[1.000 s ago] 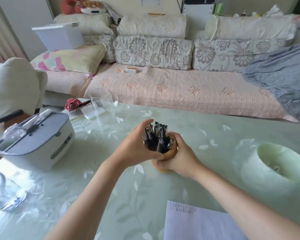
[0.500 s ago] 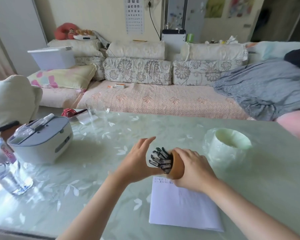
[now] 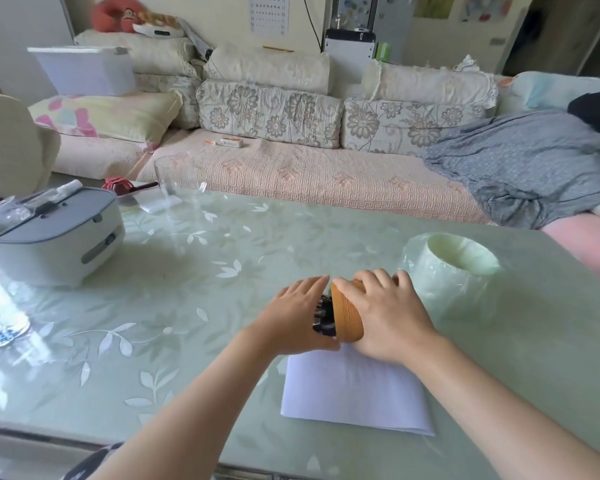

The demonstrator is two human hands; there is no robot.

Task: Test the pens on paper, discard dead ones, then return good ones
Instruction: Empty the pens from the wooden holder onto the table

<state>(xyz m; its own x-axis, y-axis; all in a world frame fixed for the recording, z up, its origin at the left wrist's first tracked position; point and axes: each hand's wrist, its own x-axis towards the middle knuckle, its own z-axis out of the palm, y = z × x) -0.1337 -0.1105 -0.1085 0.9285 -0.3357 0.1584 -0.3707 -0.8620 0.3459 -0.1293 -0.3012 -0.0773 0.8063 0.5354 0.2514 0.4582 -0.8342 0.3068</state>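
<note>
Right hand [image 3: 385, 317] grips tipped round wooden pen holder [image 3: 347, 315] above white paper sheet [image 3: 354, 389]; left hand [image 3: 291, 317], fingers spread, covers dark pens [image 3: 323, 315].

left hand [image 3: 293, 317]: bare, no rings | right hand [image 3: 385, 317]: bare | forearms: unsleeved

Bare table [image 3: 205, 306] is lying open left of the left hand [image 3: 293, 318]. A tape roll [image 3: 454, 271] is crowding just beyond the right hand [image 3: 385, 315]; paper [image 3: 354, 393] is lying flat beneath both.
</note>
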